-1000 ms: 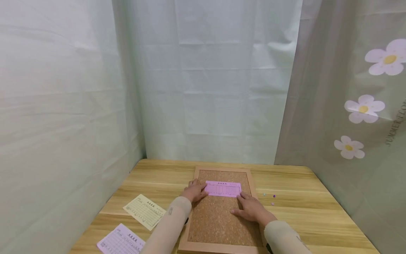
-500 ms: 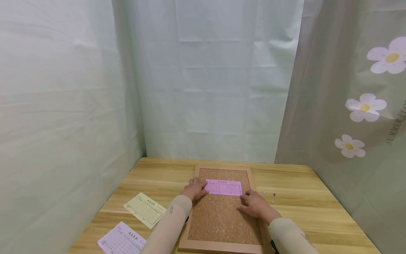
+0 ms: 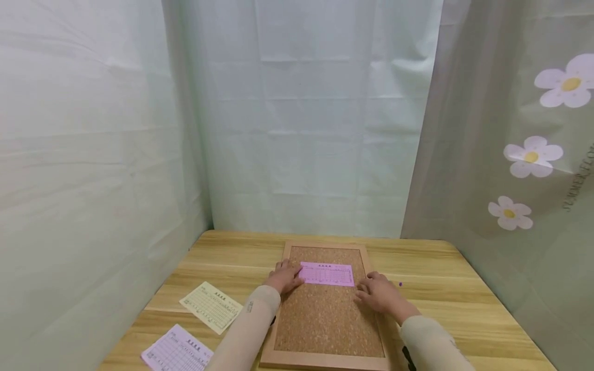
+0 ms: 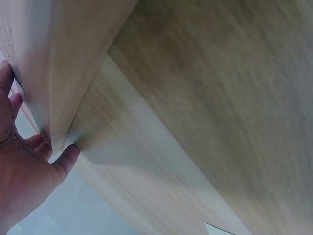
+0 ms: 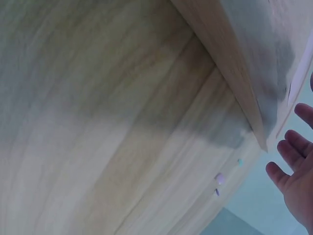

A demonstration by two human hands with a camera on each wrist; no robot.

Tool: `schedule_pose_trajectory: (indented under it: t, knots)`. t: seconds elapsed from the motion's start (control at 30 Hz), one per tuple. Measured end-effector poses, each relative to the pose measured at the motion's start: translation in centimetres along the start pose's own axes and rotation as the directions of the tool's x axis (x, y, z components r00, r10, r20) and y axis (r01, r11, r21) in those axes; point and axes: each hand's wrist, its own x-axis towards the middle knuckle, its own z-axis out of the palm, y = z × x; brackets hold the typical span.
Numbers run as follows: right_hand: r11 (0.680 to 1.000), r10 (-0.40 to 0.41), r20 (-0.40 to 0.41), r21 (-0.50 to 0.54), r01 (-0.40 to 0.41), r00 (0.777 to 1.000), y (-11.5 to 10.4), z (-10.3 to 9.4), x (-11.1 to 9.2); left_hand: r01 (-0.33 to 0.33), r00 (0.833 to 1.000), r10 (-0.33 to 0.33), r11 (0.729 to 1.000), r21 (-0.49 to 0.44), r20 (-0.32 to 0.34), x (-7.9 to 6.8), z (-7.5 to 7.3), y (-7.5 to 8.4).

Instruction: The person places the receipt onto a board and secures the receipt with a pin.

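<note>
— Right hand (image 3: 378,292) has shifted right, away from the bright-pink rectangular paper slip (image 3: 327,274).
— Grasping anything?
— Nothing; its fingers are loosely bent at the right side of the wood-framed rectangular cork board (image 3: 329,324).
— And the left hand (image 3: 281,278)?
— Relaxed, fingers spread, touching the slip's left end.
— Where's the slip?
— On the board's far half, right of a pale-yellow printed paper sheet (image 3: 212,307) on the wooden table (image 3: 455,314).

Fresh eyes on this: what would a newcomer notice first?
Probably the bright pink slip, lying across the upper part of the framed corkboard, with the left grip at its left end. Next, likely the white flowers with yellow centres on the curtain, at the head view's right.
</note>
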Motion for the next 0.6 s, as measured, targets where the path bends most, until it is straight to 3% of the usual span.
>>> schedule_pose_trajectory:
  t: [0.6]
  knots:
    - [0.997,0.037,-0.062,0.067,-0.033,0.997,3.7,-3.8,-0.2,0.013,1.0,-0.013,1.0,0.014,0.02,0.5,0.1,-0.2]
